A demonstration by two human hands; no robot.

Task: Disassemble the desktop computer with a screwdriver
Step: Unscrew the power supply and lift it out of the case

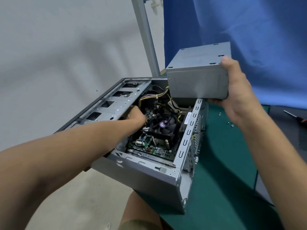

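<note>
Gripping the grey power supply by its right end, the right hand has its thumb on the top corner and its fingers curled beneath. The box is held above the far right corner of the computer case, its long axis running left to right. Yellow and black cables run from under it into the case. The left hand reaches among them beside the fan; its fingers are hidden, so I cannot tell its grasp. The case lies open side up at the tabletop edge, long axis pointing away and leftward. Small screws lie near the right wrist. 1 screwdriver is cut off at the right.
</note>
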